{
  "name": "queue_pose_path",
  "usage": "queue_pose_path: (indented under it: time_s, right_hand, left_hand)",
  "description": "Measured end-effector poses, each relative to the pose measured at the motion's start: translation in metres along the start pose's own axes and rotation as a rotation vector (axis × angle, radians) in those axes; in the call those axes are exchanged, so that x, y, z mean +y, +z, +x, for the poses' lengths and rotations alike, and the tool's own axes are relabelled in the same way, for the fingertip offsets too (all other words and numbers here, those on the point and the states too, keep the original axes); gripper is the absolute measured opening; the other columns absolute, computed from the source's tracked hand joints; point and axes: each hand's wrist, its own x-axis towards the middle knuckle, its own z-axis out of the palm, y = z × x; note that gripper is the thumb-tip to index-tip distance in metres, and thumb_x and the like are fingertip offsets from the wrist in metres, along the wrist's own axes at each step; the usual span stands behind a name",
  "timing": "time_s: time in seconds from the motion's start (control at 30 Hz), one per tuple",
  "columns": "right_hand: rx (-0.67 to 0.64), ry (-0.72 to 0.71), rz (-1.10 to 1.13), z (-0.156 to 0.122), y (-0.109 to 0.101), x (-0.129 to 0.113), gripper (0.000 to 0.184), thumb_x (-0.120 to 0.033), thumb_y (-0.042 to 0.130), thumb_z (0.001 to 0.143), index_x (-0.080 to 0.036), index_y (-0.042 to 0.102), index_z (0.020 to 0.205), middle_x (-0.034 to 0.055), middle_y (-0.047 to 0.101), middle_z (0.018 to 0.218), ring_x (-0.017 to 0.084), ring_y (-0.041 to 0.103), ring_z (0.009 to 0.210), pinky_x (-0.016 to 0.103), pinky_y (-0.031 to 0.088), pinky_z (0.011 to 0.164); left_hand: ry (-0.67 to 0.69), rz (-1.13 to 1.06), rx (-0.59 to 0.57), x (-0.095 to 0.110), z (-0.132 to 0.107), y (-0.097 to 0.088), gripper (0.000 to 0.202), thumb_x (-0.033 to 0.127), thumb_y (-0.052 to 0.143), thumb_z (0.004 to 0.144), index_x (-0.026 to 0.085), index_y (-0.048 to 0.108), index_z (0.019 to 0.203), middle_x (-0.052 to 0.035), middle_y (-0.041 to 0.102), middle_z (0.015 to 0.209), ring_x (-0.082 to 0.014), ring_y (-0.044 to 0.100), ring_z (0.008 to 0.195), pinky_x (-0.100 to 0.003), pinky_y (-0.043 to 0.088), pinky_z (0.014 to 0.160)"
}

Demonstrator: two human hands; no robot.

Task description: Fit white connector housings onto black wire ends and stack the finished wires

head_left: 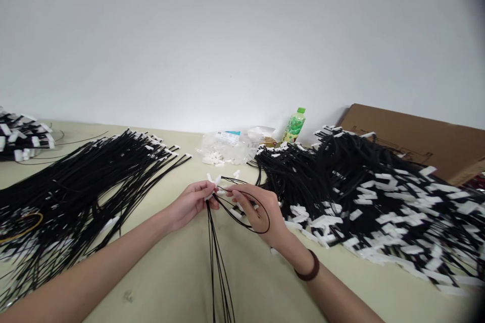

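Note:
Near the middle of the table, my left hand (200, 198) is closed around a white plastic connector (217, 180) from which several thin black wires (215, 252) hang toward me. My right hand (257, 209) pinches a black wire (268, 217) close to that connector; the wire bends in a loop in front of the right hand. Both hands' fingertips are almost touching. Exactly how the wire end meets the connector is too small to make out. Loose white connectors (215, 159) lie just beyond the hands, by a clear plastic bag (212, 142).
A heap of black wires (102, 176) with white ends spreads at left, with a yellowish band (32, 227) on it. Another large wire pile (341, 176) covers the right. Behind stand a green-capped bottle (294, 126) and a cardboard box (409, 136) against the wall.

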Motion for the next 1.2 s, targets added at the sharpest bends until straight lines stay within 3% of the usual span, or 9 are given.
queue_pose_path:
  time_s: [0.2, 0.4, 0.5, 0.6, 0.87, 1.0, 1.2]
  right_hand:
    - [-0.016, -0.008, -0.058, 0.002, -0.003, -0.005, 0.017, -0.019, 0.048, 0.086, -0.016, 0.062, 0.095, 0.0049, 0.062, 0.085, 0.013, 0.057, 0.075, 0.022, 0.046, 0.068]
    - [-0.065, 0.146, 0.185, -0.001, -0.003, -0.003, 0.03, -0.029, 0.034, 0.092, -0.018, 0.051, 0.114, 0.0031, 0.063, 0.08, 0.012, 0.058, 0.071, 0.025, 0.047, 0.071]
    - [-0.007, 0.196, 0.259, -0.001, -0.004, -0.004, 0.034, -0.033, 0.03, 0.094, -0.017, 0.049, 0.117, 0.0038, 0.063, 0.081, 0.014, 0.059, 0.076, 0.028, 0.047, 0.075]
    - [0.036, 0.216, 0.239, -0.001, -0.005, -0.004, 0.038, -0.036, 0.027, 0.094, -0.015, 0.055, 0.107, 0.0052, 0.063, 0.08, 0.015, 0.059, 0.077, 0.029, 0.046, 0.075]
    - [0.05, 0.198, -0.046, -0.002, -0.001, 0.004, 0.018, -0.027, 0.053, 0.082, -0.014, 0.062, 0.091, 0.0052, 0.063, 0.08, 0.015, 0.06, 0.07, 0.025, 0.049, 0.065]
    - [0.011, 0.299, 0.117, -0.003, 0.002, 0.009, 0.017, -0.027, 0.057, 0.079, -0.013, 0.061, 0.087, 0.0056, 0.064, 0.074, 0.015, 0.062, 0.063, 0.024, 0.052, 0.059]
    - [0.007, 0.44, 0.455, -0.002, 0.004, 0.004, 0.02, -0.029, 0.065, 0.072, -0.012, 0.062, 0.084, 0.0066, 0.066, 0.074, 0.017, 0.064, 0.069, 0.026, 0.053, 0.064]
  left_hand:
    - [0.023, -0.081, 0.143, 0.0, 0.004, -0.003, 0.01, 0.021, 0.061, 0.073, 0.011, 0.059, 0.073, -0.0015, 0.057, 0.066, -0.01, 0.054, 0.057, -0.023, 0.046, 0.062]
    - [0.052, -0.13, 0.233, 0.002, 0.004, -0.003, 0.009, 0.018, 0.056, 0.077, 0.011, 0.059, 0.072, -0.0022, 0.059, 0.064, -0.0098, 0.056, 0.058, -0.022, 0.046, 0.064]
    - [0.051, -0.144, 0.265, 0.003, 0.005, -0.003, 0.01, 0.018, 0.055, 0.078, 0.012, 0.059, 0.071, -0.0022, 0.058, 0.059, -0.0105, 0.056, 0.057, -0.022, 0.047, 0.063]
    - [0.062, -0.154, 0.289, 0.003, 0.006, -0.004, 0.013, 0.019, 0.054, 0.078, 0.012, 0.058, 0.069, -0.002, 0.057, 0.058, -0.0107, 0.056, 0.056, -0.022, 0.047, 0.061]
    - [0.099, -0.164, 0.334, 0.003, 0.006, -0.005, 0.014, 0.017, 0.052, 0.079, 0.011, 0.059, 0.069, -0.0021, 0.056, 0.061, -0.0092, 0.054, 0.056, -0.021, 0.048, 0.062]
    - [0.099, -0.167, 0.348, 0.003, 0.007, -0.004, 0.013, 0.018, 0.053, 0.079, 0.011, 0.059, 0.07, -0.0023, 0.056, 0.062, -0.0093, 0.053, 0.057, -0.021, 0.047, 0.06]
    - [0.143, -0.167, 0.3, 0.002, 0.007, -0.005, 0.008, 0.017, 0.059, 0.074, 0.01, 0.06, 0.069, -0.0017, 0.056, 0.066, -0.0094, 0.052, 0.06, -0.022, 0.047, 0.063]
